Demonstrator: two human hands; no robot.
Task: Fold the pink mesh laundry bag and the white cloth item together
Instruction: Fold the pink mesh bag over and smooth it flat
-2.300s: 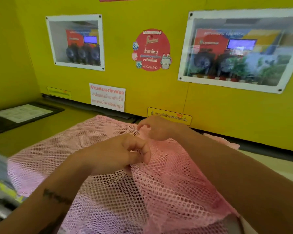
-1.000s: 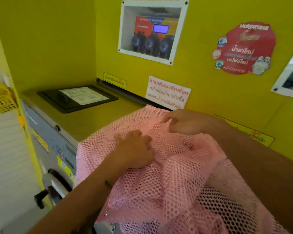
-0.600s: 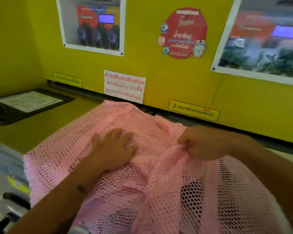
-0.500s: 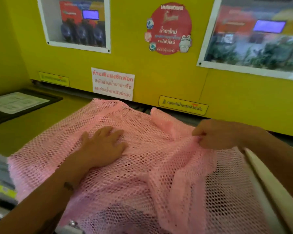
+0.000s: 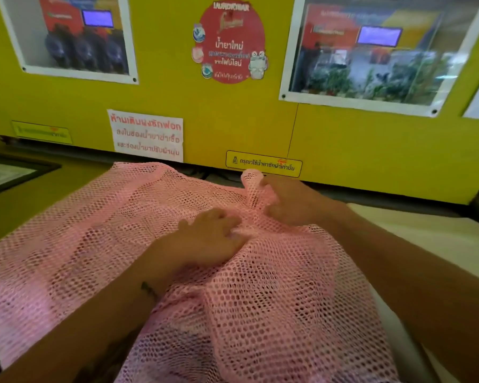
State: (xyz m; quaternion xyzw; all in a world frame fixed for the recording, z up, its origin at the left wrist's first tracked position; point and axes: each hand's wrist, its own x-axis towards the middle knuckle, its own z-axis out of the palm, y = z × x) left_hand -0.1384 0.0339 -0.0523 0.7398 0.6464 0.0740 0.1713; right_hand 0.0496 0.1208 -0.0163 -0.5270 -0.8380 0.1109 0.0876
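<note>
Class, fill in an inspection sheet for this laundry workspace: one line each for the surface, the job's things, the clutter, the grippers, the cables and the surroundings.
Surface: olive-yellow machine top, bare at left, mostly covered by mesh.
Job's things: pink mesh laundry bag spread out, bunched into a ridge near the middle; white cloth item lies at right, partly under the bag.
Clutter: black framed panel with a printed sheet at far left.
Grippers: left hand pressing on the mesh, fingers bent; right hand pinching a raised fold.
Cables: nothing seen.
Surroundings: yellow wall with a round red sticker, white notice with red writing, two framed windows.
</note>
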